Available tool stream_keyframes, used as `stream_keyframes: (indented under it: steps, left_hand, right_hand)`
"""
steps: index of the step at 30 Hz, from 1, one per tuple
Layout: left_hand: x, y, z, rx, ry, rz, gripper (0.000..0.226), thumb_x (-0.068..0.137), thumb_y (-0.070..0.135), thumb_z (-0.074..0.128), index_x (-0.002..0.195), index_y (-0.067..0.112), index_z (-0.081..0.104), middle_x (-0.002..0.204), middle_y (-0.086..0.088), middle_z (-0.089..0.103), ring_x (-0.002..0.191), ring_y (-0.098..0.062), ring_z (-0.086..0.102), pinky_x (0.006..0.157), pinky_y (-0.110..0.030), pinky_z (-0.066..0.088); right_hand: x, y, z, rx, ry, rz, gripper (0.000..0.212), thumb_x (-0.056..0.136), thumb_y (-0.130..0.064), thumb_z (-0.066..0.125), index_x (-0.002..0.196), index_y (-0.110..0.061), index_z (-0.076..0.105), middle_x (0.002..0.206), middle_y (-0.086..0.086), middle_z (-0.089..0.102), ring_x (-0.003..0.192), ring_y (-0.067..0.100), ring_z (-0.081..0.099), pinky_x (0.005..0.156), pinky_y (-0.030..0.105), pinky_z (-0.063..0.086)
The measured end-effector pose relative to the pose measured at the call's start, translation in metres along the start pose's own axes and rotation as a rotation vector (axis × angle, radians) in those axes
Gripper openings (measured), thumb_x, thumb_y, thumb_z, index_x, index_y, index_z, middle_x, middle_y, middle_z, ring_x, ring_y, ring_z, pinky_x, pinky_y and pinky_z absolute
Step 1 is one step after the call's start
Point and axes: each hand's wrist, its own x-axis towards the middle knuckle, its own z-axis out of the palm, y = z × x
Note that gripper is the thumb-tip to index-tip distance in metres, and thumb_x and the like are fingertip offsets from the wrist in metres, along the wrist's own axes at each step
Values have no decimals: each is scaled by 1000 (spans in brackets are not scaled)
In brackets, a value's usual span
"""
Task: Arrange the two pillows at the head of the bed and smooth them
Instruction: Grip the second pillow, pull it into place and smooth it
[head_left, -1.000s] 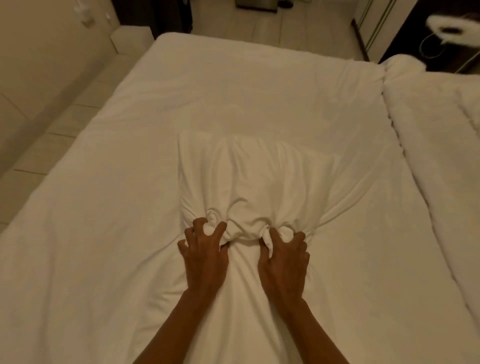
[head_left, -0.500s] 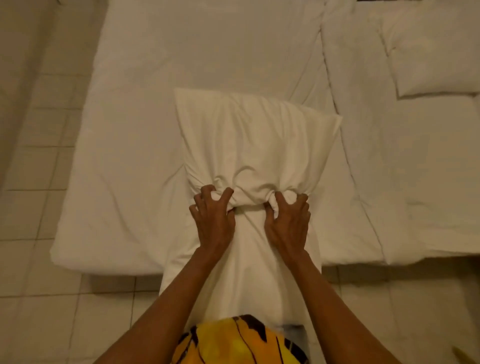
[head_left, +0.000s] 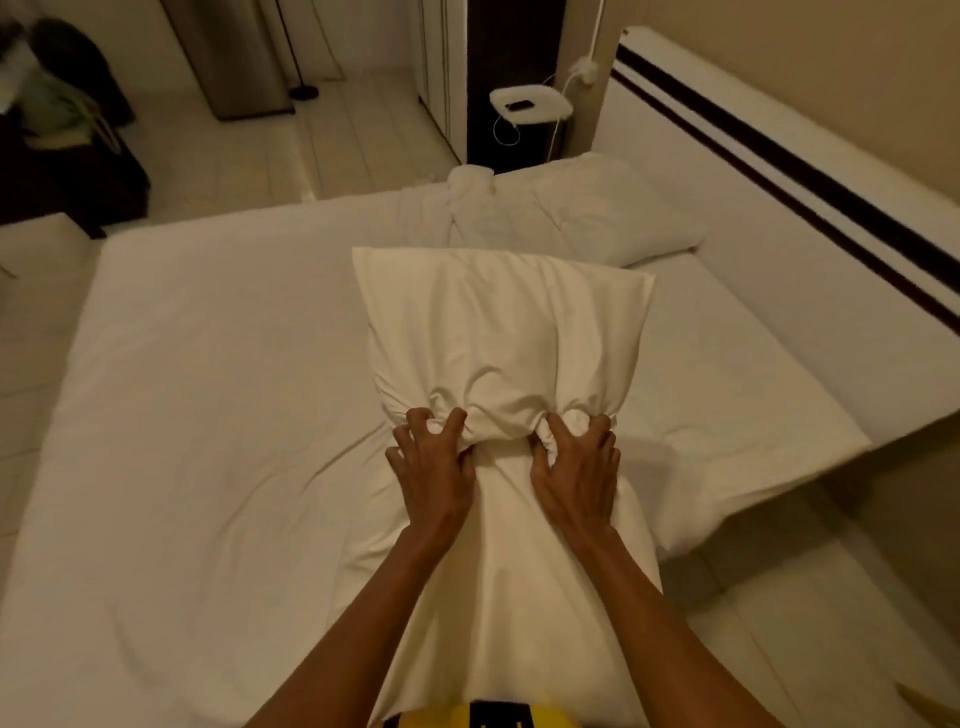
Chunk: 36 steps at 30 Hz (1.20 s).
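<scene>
A white pillow (head_left: 498, 332) in a loose case is held up in front of me over the white bed (head_left: 218, 395). My left hand (head_left: 431, 462) and my right hand (head_left: 576, 467) both clutch bunched fabric at the pillow's middle, side by side. The slack end of the case hangs down toward my body. A second white pillow (head_left: 571, 208) lies at the far right corner of the bed, beside the white headboard (head_left: 779, 218) with dark stripes.
A small white stand (head_left: 530, 101) with a dark device and cables sits beyond the far pillow. Dark bags (head_left: 62, 130) rest on the tiled floor at the far left. Floor shows at the lower right past the mattress corner.
The view has swung toward the head of the bed. Both hands keep the same grip, and the pillow has moved with them toward the headboard side.
</scene>
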Motion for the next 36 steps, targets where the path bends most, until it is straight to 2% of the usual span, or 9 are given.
stream_keyframes:
  steps: [10,20,25,30,36]
  left_hand:
    - [-4,167,86,-26,-81,59,44,80,19,73,120,26,56,121,-13,46,103,-36,45,85,-50,38]
    - [41,276,174,-47,-172,84,44,84,19,70,125,28,57,125,-13,44,107,-35,42,89,-50,37]
    - [63,326,208,-36,-180,116,39,88,26,66,126,29,56,125,-11,44,106,-33,42,88,-48,37]
    - [83,384,247,-19,-157,87,38,87,28,68,124,29,57,125,-11,45,106,-33,43,87,-47,37]
    - [88,459,300,-25,-158,-69,37,89,25,67,124,27,58,125,-14,45,107,-36,43,87,-50,37]
  right_hand:
    - [65,162,-66,-40,14,101,38,81,-33,59,118,-27,67,114,19,49,93,38,50,81,44,43]
    - [157,269,-79,-108,48,177,33,83,-33,68,115,-25,68,114,19,50,93,37,50,79,43,43]
    - [195,316,-83,-124,49,188,32,82,-33,69,114,-27,68,112,17,49,93,37,49,79,43,42]
    - [244,367,-93,-109,55,164,32,82,-32,71,113,-25,69,108,18,50,91,38,50,77,44,43]
    - [310,443,-103,-97,-59,79,32,85,-32,68,116,-25,68,115,22,50,97,40,50,82,48,43]
